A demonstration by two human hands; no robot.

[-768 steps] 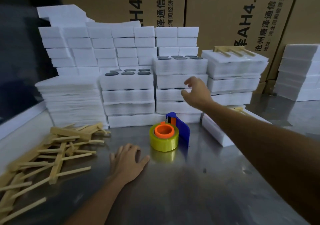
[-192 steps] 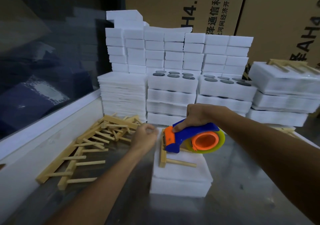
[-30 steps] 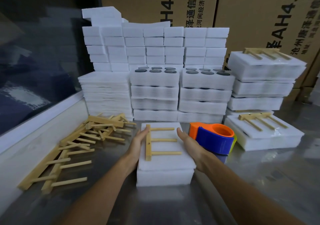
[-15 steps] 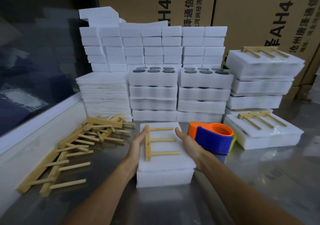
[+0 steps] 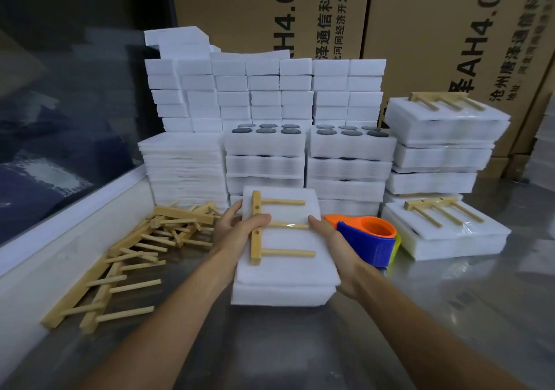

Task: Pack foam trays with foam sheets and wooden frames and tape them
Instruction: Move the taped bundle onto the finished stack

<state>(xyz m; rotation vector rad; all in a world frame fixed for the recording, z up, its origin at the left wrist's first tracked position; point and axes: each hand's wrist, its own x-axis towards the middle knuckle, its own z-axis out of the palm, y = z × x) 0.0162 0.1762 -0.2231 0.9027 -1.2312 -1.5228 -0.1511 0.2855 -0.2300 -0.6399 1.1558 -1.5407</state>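
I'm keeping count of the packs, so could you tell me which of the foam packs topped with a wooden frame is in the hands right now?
The front middle pack, gripped by the left hand and right hand; the others lie untouched at right.

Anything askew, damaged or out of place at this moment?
Nothing looks damaged. The loose wooden frames on the left lie in a jumbled, crisscrossed heap, unlike the neat foam stacks behind. Both hands, left hand and right hand, grip the foam pack, its frame lying flat on top.
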